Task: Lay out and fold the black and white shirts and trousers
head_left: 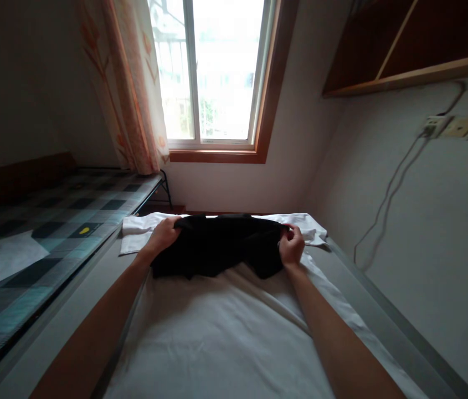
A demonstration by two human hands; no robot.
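Observation:
A black garment (221, 244) is stretched between my two hands, its lower edge dipping on both sides with a raised notch near the middle. Its exact kind is hard to make out in the dark cloth. My left hand (166, 233) grips the upper left corner, fingers closed. At the upper right corner, my right hand (292, 244) pinches the cloth between thumb and fingers. Underneath lies a white shirt (217, 338), spread flat with soft wrinkles, its sleeves reaching out to both sides at the far end. The black cloth covers part of it.
The shirt lies on a grey table (104, 299). Left of it stands a bed with a checked mattress (104, 191), bearing a paper sheet (1, 257). Ahead are a curtain (129, 83) and a window (225, 72). A cable (387, 194) hangs from a wall socket (435, 126) below a shelf (416, 75).

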